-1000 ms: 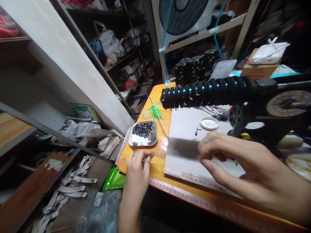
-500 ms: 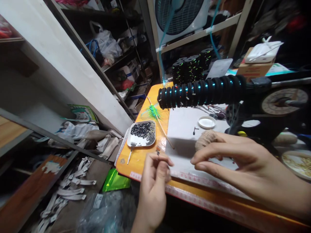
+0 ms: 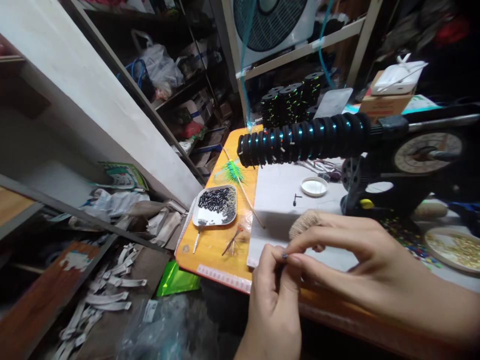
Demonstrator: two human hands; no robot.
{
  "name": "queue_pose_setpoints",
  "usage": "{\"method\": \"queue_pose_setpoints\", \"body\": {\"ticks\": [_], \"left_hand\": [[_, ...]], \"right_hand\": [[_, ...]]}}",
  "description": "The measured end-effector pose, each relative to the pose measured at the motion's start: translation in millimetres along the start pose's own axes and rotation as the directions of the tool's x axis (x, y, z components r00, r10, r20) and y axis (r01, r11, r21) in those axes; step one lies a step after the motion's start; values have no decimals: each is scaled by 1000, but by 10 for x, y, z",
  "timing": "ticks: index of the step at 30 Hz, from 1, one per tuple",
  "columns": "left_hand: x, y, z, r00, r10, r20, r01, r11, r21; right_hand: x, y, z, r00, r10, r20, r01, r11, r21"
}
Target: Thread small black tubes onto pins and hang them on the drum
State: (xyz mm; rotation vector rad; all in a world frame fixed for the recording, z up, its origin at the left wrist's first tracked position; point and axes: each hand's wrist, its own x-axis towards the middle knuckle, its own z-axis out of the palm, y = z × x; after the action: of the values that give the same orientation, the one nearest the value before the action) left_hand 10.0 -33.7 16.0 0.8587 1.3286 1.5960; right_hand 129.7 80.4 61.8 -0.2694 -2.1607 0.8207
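Tiny dark-grey bit (image 3: 285,256), finer detail too sm. to read, pinched btwn fingertips of L hand (image 3: 275,295) & R hand (image 3: 348,250), nr table (image 3: 213,254) front edge. R finger: ribbed beige wrap (image 3: 303,225). White tray (image 3: 214,218): glossy black tubes (image 3: 214,200).

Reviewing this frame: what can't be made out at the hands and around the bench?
All in the head view:
- Small dark piece: too small, and partly hidden by the left hand and right hand.
- Dial: markings too small and blurred to read.
- Dish of gold-coloured bits: far side cut off by the right edge.
- Fan: top cut off by the upper edge.
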Motion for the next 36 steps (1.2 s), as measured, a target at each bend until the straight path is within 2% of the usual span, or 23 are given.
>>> {"method": "queue_pose_setpoints", "body": {"ticks": [5, 10, 16, 22, 30, 36], "left_hand": [[-58, -125, 70, 993, -14, -114, -17, 963, -268], [-69, -160, 42, 975, 11, -221, -97, 919, -381], [-66, -240, -21, 919, 198, -341, -290, 925, -244], [-61, -293, 7, 882, 331, -335, -398, 904, -154], [-54, -305, 15, 857, 375, -353, -444, 886, -137], [-59, -314, 55, 870, 337, -361, -418, 891, -176]], "right_hand": [[-40, -23, 32, 999, -21, -43, 18, 998, -62], [2, 18, 17, 999, -23, -22, 23, 1000, -13], [31, 64, 18, 999, 45, -26, -44, 999, 8], [-3, 60, 28, 998, 47, -29, -47, 999, 10], [-10, 67, 29, 999, 38, -19, -38, 999, 8], [4, 10, 32, 997, 67, -29, -65, 997, 51]]}}
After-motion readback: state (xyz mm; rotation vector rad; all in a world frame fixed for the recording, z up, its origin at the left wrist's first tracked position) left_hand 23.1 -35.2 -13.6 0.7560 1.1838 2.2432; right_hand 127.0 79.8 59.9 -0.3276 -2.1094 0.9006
